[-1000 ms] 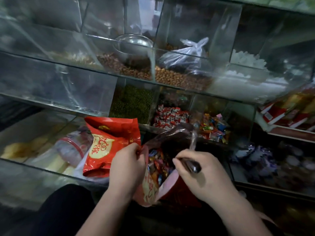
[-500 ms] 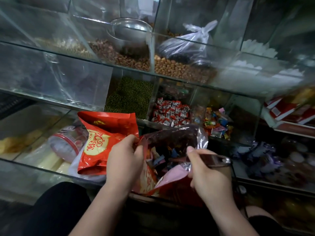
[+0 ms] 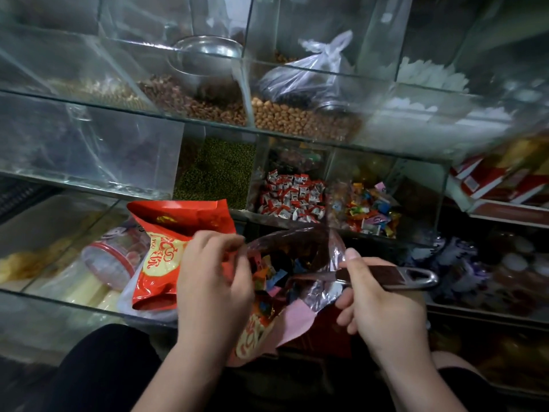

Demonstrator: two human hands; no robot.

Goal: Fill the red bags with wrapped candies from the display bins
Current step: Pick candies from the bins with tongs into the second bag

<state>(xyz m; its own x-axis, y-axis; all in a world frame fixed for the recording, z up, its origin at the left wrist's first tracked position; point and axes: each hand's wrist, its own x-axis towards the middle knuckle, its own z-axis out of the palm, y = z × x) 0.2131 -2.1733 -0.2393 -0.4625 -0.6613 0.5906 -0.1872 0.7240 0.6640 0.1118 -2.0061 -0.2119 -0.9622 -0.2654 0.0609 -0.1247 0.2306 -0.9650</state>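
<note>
Nearest, the left hand (image 3: 214,281) pinched the rim of an open red foil bag (image 3: 252,334) with a clear window. The right hand (image 3: 377,304) gripped the brown handle of a metal utensil (image 3: 395,276), whose working end was hidden inside the bag among mixed wrapped candies (image 3: 276,275). A second red printed bag (image 3: 178,233) lay just left on the glass case (image 3: 59,301); beyond, glass bins (image 3: 416,185) held red-and-white wrapped candies (image 3: 291,194) and multicoloured ones.

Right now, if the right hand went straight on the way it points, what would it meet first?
Probably the open red bag: the right hand points up-left, thumb at its shiny rim, so it would enter the mouth onto the wrapped candies. Depth unclear.
</note>
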